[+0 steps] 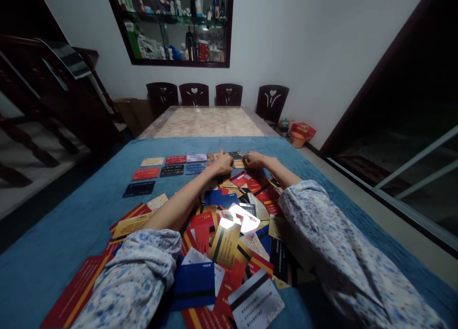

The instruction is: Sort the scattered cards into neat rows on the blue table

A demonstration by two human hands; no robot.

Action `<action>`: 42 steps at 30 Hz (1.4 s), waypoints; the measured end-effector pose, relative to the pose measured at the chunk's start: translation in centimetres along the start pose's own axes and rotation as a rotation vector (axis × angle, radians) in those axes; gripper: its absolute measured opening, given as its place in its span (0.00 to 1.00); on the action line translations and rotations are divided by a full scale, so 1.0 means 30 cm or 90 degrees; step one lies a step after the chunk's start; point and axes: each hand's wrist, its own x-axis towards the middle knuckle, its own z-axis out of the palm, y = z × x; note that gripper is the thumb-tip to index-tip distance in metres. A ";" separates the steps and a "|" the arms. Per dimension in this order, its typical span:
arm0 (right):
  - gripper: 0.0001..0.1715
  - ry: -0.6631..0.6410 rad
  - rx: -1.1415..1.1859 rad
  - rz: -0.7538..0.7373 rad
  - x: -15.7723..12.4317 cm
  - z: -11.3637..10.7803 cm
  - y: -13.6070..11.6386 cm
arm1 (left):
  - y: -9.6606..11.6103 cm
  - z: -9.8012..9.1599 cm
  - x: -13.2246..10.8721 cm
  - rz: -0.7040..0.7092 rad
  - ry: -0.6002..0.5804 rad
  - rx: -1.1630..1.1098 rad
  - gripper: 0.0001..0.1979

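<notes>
Both my arms reach forward over a heap of plastic cards (pixel 229 238) scattered on a blue cloth (pixel 71 224). My left hand (pixel 222 164) and my right hand (pixel 255 160) meet at the far end of the heap, fingers curled down onto a dark card (pixel 236 154) at the right end of a laid-out row of cards (pixel 186 159). A second, shorter row (pixel 171 170) lies just below it, and a single dark blue card (pixel 139 189) lies nearer to me. Whether either hand grips the card or only presses it is unclear.
Beyond the blue cloth the marble-patterned table top (pixel 207 121) runs to several dark chairs (pixel 195 94) at the wall. A glass cabinet (pixel 175 23) hangs above. A staircase (pixel 43 95) is on the left, a sliding door (pixel 422 176) on the right.
</notes>
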 end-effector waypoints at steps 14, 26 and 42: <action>0.27 0.037 0.017 0.005 -0.011 0.028 0.018 | 0.006 -0.014 -0.040 0.011 0.025 0.013 0.16; 0.20 0.112 0.053 -0.005 -0.098 -0.031 -0.057 | -0.037 -0.040 -0.118 0.033 0.081 -0.001 0.17; 0.17 0.148 0.029 -0.128 -0.173 -0.074 -0.288 | -0.120 -0.069 -0.357 0.037 0.111 -0.024 0.17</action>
